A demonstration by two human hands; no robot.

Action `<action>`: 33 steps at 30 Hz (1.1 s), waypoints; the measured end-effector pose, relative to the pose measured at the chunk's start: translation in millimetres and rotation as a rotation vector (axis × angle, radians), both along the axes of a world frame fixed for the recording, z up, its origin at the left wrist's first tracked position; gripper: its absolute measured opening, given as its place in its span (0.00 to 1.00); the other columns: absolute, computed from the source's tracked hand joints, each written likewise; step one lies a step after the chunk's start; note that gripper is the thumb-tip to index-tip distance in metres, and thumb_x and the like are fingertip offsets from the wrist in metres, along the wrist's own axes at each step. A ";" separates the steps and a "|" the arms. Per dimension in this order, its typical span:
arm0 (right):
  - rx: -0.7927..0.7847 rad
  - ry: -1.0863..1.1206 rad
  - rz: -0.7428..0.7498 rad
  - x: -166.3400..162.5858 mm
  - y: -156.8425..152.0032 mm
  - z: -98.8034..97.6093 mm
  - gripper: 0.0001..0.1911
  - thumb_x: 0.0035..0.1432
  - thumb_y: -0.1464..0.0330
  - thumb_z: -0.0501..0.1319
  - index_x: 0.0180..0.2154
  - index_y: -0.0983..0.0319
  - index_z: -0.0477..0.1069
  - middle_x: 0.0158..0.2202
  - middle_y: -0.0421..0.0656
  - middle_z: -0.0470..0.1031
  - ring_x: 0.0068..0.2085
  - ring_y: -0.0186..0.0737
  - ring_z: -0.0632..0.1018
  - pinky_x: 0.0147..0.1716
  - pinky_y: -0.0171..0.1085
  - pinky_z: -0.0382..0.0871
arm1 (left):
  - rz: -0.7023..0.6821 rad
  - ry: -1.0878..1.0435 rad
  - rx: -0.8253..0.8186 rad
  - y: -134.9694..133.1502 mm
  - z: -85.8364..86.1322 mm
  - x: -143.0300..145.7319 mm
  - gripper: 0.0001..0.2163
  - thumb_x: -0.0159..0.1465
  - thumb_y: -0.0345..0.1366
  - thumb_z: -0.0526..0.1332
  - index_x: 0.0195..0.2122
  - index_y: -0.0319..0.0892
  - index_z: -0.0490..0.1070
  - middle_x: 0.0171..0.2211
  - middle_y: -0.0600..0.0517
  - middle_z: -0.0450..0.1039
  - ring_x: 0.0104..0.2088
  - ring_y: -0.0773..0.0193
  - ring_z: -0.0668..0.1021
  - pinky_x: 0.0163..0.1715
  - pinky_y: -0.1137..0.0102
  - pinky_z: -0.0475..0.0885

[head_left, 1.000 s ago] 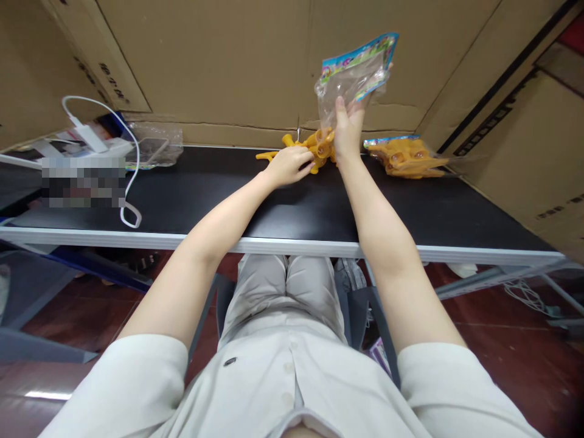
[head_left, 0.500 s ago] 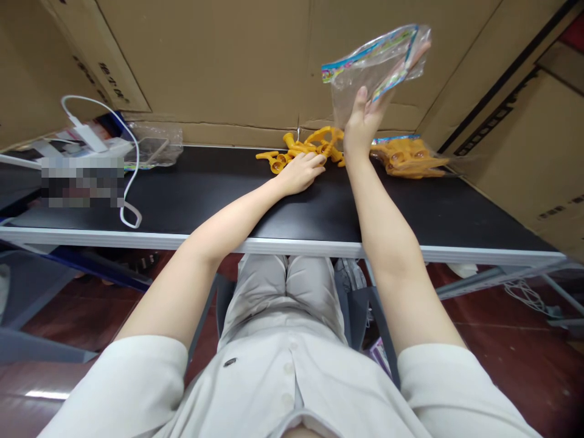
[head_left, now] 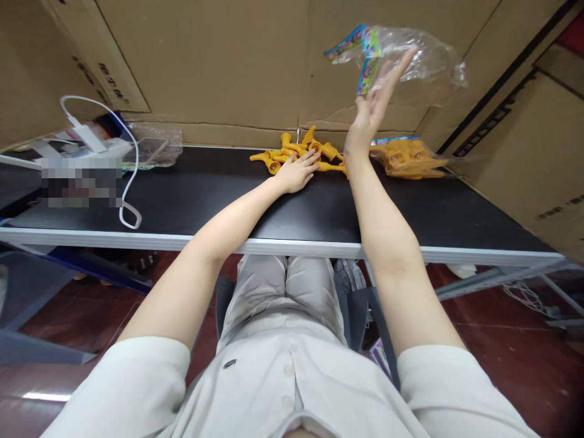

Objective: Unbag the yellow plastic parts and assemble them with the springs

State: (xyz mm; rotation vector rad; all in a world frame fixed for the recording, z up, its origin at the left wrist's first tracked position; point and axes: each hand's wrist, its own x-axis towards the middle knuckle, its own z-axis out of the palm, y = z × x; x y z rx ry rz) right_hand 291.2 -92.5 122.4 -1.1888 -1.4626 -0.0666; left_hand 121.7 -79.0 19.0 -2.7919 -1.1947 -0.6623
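My left hand (head_left: 297, 174) rests on a loose heap of orange-yellow plastic toy pieces (head_left: 326, 151), its fingers spread over them and gripping none. Some pieces have round cups, others are handle-like or pointed; those under my palm are partly hidden. Raised above the back right of the table, my right hand (head_left: 371, 115) has a clear plastic bag (head_left: 429, 67) with a blue and green printed strip between thumb and fingers. The longer fingers are stretched upward behind the film, and the bag billows to the right with no toy pieces visible in it.
To the right lies a clear bag filled with orange-yellow pieces (head_left: 406, 157). A white power strip (head_left: 107, 152), a looped white cable (head_left: 135, 146) and clear packaging (head_left: 159, 146) lie at the left. Cardboard walls (head_left: 219, 61) stand behind the black tabletop (head_left: 196, 201).
The bag in my right hand has swung to the right and spread out, and that hand's fingers have straightened. My left hand has flattened and spread; the toy pieces beneath it have shifted apart.
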 end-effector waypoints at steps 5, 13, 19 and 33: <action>-0.039 -0.050 0.001 -5.9 20.8 -4.1 0.53 0.73 0.54 0.53 0.85 0.39 0.21 0.83 0.22 0.53 0.86 0.37 0.30 0.87 0.53 0.46 | 0.017 -0.204 -0.053 11.8 2.9 -7.0 0.20 0.78 0.29 0.56 0.65 0.42 0.82 0.75 0.37 0.72 0.79 0.46 0.70 0.80 0.42 0.61; -0.294 0.572 0.691 -7.1 12.7 -12.3 0.29 0.72 0.60 0.55 0.71 0.49 0.72 0.78 0.32 0.71 0.76 0.43 0.73 0.75 0.41 0.71 | -0.001 -1.137 -0.583 42.0 19.3 -31.5 0.42 0.84 0.53 0.24 0.57 0.36 0.77 0.52 0.37 0.87 0.56 0.51 0.90 0.64 0.54 0.81; -0.491 0.542 0.717 -3.7 19.2 -30.1 0.31 0.61 0.72 0.68 0.64 0.48 0.78 0.57 0.40 0.87 0.59 0.47 0.87 0.54 0.42 0.87 | 0.079 -1.254 -0.575 60.4 18.8 -65.7 0.42 0.78 0.74 0.35 0.54 0.44 0.77 0.46 0.46 0.87 0.56 0.51 0.86 0.54 0.56 0.84; -0.805 0.483 0.760 16.1 25.1 -50.1 0.12 0.65 0.62 0.76 0.44 0.56 0.75 0.38 0.43 0.85 0.38 0.44 0.87 0.45 0.48 0.89 | 0.199 -1.206 -0.407 81.0 1.5 -79.2 0.16 0.71 0.35 0.71 0.58 0.46 0.74 0.35 0.53 0.78 0.43 0.53 0.89 0.49 0.55 0.86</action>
